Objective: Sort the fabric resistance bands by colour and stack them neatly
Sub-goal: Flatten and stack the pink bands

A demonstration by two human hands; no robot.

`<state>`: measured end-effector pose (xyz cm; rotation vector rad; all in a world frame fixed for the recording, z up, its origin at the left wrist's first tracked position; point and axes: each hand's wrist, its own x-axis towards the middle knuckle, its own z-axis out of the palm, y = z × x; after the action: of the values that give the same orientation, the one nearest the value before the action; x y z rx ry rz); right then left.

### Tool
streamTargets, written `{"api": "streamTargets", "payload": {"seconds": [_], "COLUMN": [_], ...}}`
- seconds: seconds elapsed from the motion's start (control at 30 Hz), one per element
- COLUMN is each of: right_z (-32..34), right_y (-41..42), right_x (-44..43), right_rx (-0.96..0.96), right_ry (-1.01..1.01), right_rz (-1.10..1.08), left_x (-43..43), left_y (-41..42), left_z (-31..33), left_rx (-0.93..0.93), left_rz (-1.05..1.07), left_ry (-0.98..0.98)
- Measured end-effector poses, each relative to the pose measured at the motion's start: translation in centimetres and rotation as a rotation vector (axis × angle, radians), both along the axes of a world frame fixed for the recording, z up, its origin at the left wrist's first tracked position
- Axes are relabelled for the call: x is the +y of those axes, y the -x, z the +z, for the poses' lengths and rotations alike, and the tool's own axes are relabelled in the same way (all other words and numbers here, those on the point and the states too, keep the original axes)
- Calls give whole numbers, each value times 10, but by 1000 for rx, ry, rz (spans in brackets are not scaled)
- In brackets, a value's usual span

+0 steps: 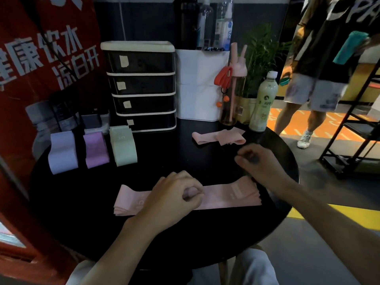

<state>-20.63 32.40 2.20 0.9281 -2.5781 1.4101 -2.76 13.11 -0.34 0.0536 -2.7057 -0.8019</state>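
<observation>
A flat stack of pale pink bands (230,195) lies across the near middle of the round black table (164,153). My left hand (174,199) rests on the middle of this stack, fingers curled, thumb and forefinger pinched on the top layer. My right hand (259,163) hovers blurred just beyond the stack's right end, fingers loosely curled, nothing visible in it. A few salmon-pink bands (220,137) lie loosely at the far right. Three stacks stand in a row at the left: lavender (62,151), purple (96,149) and mint green (123,146).
A black drawer unit (141,87) and a white box (201,83) with bottles stand at the back. A pink-lidded bottle (232,95), a green drink bottle (264,103) and a potted plant (261,58) crowd the back right. A person (320,68) walks past beside a black rack (357,130).
</observation>
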Motion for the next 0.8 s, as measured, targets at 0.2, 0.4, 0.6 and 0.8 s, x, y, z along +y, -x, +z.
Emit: {"api": "streamTargets", "payload": {"seconds": [0.2, 0.4, 0.6, 0.8], "right_z": [4, -9, -19, -4], "right_y": [72, 104, 112, 107], "right_x": [-54, -82, -79, -73], "right_rx": [29, 121, 160, 167], "right_ry": [-104, -345, -338, -206], "right_rz": [-27, -171, -226, -181], "left_x": [-1, -2, -1, -2], "left_y": [1, 1, 2, 1], "left_z": [-1, 1, 0, -3], "left_rx": [-9, -21, -3, 27], "left_rz": [18, 19, 23, 11], "left_ry": [8, 5, 14, 3]}}
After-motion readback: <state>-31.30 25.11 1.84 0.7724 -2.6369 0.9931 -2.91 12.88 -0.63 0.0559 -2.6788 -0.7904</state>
